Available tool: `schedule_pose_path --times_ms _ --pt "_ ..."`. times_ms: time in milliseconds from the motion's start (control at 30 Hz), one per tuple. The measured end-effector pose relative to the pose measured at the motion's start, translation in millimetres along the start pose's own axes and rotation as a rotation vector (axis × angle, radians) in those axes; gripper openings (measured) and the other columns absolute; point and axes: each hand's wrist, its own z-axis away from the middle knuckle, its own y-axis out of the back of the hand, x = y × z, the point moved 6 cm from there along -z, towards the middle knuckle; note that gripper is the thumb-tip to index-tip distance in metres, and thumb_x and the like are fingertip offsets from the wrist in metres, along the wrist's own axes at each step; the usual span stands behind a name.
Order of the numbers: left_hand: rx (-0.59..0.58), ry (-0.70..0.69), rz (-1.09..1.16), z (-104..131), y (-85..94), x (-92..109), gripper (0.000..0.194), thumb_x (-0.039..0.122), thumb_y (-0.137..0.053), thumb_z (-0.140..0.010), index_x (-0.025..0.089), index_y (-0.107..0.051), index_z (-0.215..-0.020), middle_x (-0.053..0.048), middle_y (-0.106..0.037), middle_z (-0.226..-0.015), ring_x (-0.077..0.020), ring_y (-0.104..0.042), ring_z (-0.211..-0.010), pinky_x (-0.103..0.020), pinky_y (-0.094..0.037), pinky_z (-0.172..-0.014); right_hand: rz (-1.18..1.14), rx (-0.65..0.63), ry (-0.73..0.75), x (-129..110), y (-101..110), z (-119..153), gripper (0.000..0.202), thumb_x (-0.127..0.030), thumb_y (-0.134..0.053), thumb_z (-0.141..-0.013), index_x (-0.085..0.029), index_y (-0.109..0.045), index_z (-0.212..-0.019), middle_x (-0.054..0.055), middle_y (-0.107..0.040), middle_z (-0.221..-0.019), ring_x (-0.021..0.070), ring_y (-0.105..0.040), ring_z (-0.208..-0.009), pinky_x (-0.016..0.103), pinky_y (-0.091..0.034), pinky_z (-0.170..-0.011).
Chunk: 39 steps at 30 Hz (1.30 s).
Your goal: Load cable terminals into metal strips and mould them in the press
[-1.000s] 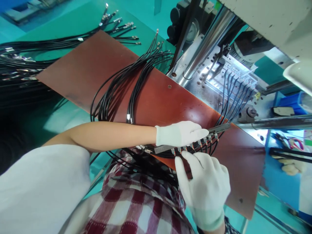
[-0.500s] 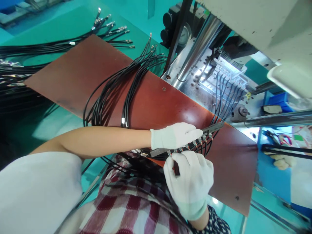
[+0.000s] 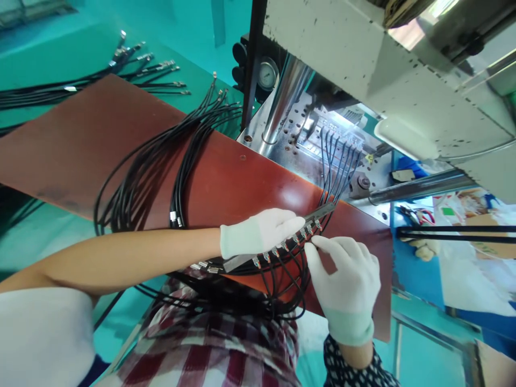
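My left hand [image 3: 264, 232], in a white glove, is wrapped round a long grey metal bar [image 3: 322, 214] that slants up to the right. Along the bar's lower edge sit several small metal cable ends [image 3: 285, 246], with black cables [image 3: 288, 279] looping down from them. The gloved right hand [image 3: 344, 274] is at the bar's right part, thumb and forefinger pinched at one cable near its end. What exactly lies between those fingertips is too small to tell.
A red-brown board [image 3: 242, 183] lies beneath, bearing bundles of black cables [image 3: 137, 185]. Behind it stands a press with metal posts [image 3: 282, 102] and a plate holding several cable ends [image 3: 342, 142]. Pliers [image 3: 409, 215] lie at right.
The view has shifted right, so most things appear further left. My right hand has moved right along the bar, from its lower left part, uncovering several cable ends and hanging cables.
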Motion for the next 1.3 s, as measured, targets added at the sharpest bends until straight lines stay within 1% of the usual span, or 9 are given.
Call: schedule_pose_path --times_ms 167,400,567,667,767,867,967,1133,1300 --pt "0.004 -0.014 -0.026 -0.4 -0.1 1.4 0.047 0.048 -0.027 -0.104 0.018 -0.041 -0.072 0.003 -0.043 -0.069 -0.0117 -0.04 -0.066 -0.028 -0.033 -0.067 0.063 -0.028 0.031 -8.9 -6.7 -5.4 0.007 -0.031 -0.07 -0.087 -0.026 -0.074 -0.085 -0.002 -0.068 -0.076 0.0186 -0.055 -0.072 0.035 -0.031 -0.072" --pt "0.005 -0.01 -0.006 1.6 0.0 3.7 0.042 0.041 -0.028 -0.105 0.018 -0.04 -0.072 0.003 -0.042 -0.07 -0.0118 -0.04 -0.067 -0.028 -0.032 -0.068 -0.016 0.037 -0.01 -13.2 -11.0 -14.2 0.02 -0.02 -0.066 -0.082 -0.022 -0.061 -0.063 -0.003 -0.056 -0.061 0.0161 -0.05 -0.062 0.034 -0.033 -0.068" --pt "0.035 -0.011 0.01 -0.2 -0.6 -0.8 0.044 0.045 -0.028 -0.104 0.017 -0.041 -0.072 0.003 -0.042 -0.07 -0.0116 -0.039 -0.067 -0.028 -0.032 -0.068 -0.032 0.035 -0.012 -10.0 -11.5 -12.6 0.019 -0.019 -0.065 -0.084 -0.022 -0.062 -0.066 -0.003 -0.057 -0.062 0.0165 -0.052 -0.064 0.034 -0.033 -0.069" --pt "0.036 0.025 0.023 -0.4 -1.9 -3.2 0.047 0.049 -0.029 -0.104 0.017 -0.043 -0.072 0.003 -0.043 -0.07 -0.0114 -0.04 -0.067 -0.028 -0.032 -0.067 -0.135 0.0 -0.017 1.7 -8.9 -7.9 0.007 -0.025 -0.067 -0.089 -0.023 -0.071 -0.083 -0.002 -0.067 -0.077 0.0172 -0.059 -0.075 0.033 -0.037 -0.075" --pt "0.026 0.085 0.042 0.7 -3.1 -5.0 0.049 0.051 -0.029 -0.103 0.017 -0.047 -0.073 0.003 -0.048 -0.072 -0.0118 -0.043 -0.069 -0.028 -0.034 -0.067 -0.143 0.0 -0.05 14.5 -4.8 -4.2 0.01 -0.032 -0.067 -0.091 -0.025 -0.073 -0.095 -0.001 -0.07 -0.087 0.0189 -0.061 -0.082 0.034 -0.037 -0.08" --pt "0.039 0.142 0.033 1.2 -1.9 -6.4 0.05 0.053 -0.03 -0.103 0.017 -0.047 -0.073 0.002 -0.049 -0.071 -0.0123 -0.044 -0.069 -0.028 -0.034 -0.067 -0.033 -0.002 -0.036 13.9 -3.7 -5.0 0.011 -0.033 -0.065 -0.092 -0.026 -0.074 -0.092 0.0 -0.07 -0.084 0.0202 -0.059 -0.08 0.036 -0.035 -0.078" --pt "0.036 0.104 0.037 0.4 -1.2 -2.9 0.048 0.05 -0.03 -0.103 0.017 -0.045 -0.072 0.003 -0.046 -0.07 -0.0118 -0.042 -0.068 -0.028 -0.034 -0.067 0.048 -0.015 -0.007 4.9 -6.8 -9.7 0.011 -0.031 -0.064 -0.092 -0.026 -0.074 -0.087 -0.001 -0.068 -0.077 0.0199 -0.056 -0.075 0.037 -0.032 -0.074" --pt "0.017 0.062 0.007 1.1 -2.6 -1.9 0.046 0.048 -0.029 -0.104 0.017 -0.043 -0.073 0.004 -0.044 -0.07 -0.0113 -0.04 -0.067 -0.028 -0.033 -0.067 0.035 0.015 -0.026 -2.6 -14.2 -15.3 0.022 -0.022 -0.06 -0.09 -0.023 -0.064 -0.068 -0.001 -0.058 -0.065 0.0183 -0.053 -0.069 0.036 -0.032 -0.072" --pt "0.013 0.058 -0.022 1.4 -3.7 -4.5 0.048 0.05 -0.028 -0.104 0.017 -0.044 -0.073 0.003 -0.045 -0.072 -0.0115 -0.041 -0.068 -0.028 -0.033 -0.068 -0.004 0.029 -0.04 0.9 -14.1 -12.5 0.02 -0.021 -0.06 -0.089 -0.023 -0.064 -0.069 -0.001 -0.057 -0.065 0.0181 -0.053 -0.069 0.036 -0.033 -0.072"
